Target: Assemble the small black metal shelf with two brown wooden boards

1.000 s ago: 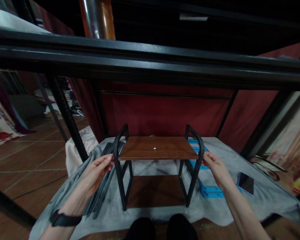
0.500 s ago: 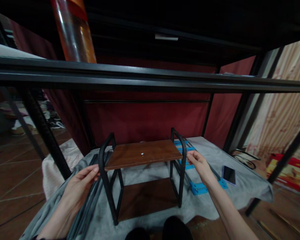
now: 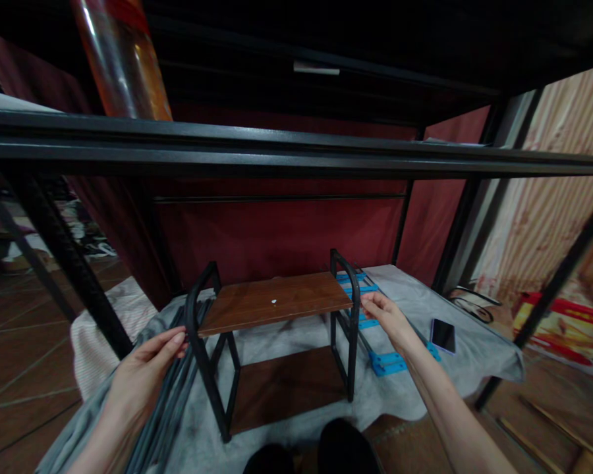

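Observation:
A small two-tier rack with brown wooden shelves (image 3: 271,303) and black metal side frames stands on a grey cloth (image 3: 415,382). My left hand (image 3: 145,368) rests against the left black frame (image 3: 197,329), fingers stretched toward it. On the other side, my right hand (image 3: 388,316) touches the right black frame (image 3: 353,303) near its top with fingers loosely extended. Neither hand wraps round a bar. A lower brown shelf (image 3: 286,385) sits near the floor inside the rack.
A bundle of grey metal rods (image 3: 172,395) lies left of the rack. Blue plastic parts (image 3: 388,361) and a dark phone (image 3: 443,334) lie to the right. A thick black horizontal bar (image 3: 296,155) of a larger frame crosses above. Red fabric hangs behind.
The view has swung to the right and slightly up. Both hands stay at the rack's side frames, the rack now appearing further left and turned a little.

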The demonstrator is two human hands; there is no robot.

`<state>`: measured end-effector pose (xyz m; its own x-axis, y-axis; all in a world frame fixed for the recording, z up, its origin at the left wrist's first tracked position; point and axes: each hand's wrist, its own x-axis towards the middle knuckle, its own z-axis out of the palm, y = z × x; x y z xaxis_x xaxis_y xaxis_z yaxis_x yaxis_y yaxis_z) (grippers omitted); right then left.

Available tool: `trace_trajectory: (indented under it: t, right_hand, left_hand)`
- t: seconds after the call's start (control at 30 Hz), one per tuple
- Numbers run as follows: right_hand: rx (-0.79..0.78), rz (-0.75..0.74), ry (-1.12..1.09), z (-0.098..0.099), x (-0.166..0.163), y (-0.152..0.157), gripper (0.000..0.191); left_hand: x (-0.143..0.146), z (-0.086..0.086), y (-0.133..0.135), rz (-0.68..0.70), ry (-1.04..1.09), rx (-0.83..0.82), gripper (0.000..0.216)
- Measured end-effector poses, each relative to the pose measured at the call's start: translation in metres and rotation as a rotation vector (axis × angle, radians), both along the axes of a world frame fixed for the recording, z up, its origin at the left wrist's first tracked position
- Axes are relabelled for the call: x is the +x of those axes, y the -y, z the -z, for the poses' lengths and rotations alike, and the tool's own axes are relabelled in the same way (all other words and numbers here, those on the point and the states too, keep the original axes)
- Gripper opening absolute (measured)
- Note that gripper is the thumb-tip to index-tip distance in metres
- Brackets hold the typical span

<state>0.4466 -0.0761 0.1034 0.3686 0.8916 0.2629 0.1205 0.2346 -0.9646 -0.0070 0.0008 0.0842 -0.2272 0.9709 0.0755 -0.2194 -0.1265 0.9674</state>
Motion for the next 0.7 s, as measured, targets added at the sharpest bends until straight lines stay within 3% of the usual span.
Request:
trace_trajectory:
  t: [0.27, 0.57, 0.7]
  right_hand:
    - [-0.005, -0.011, -0.026, 0.003, -0.004, 0.000, 0.043]
    - [-0.068, -0.054, 0.025, -0.009, 0.007, -0.010, 0.033]
    - [-0.081, -0.036, 0.006, -0.008, 0.008, -0.004, 0.036]
  left_hand:
    - [0.006, -0.011, 0.001, 0.032, 0.025, -0.011, 0.029]
    - [-0.005, -0.008, 0.002, 0.025, -0.101, -0.003, 0.032]
    - [-0.002, -0.013, 0.003, 0.009, -0.004, -0.031, 0.026]
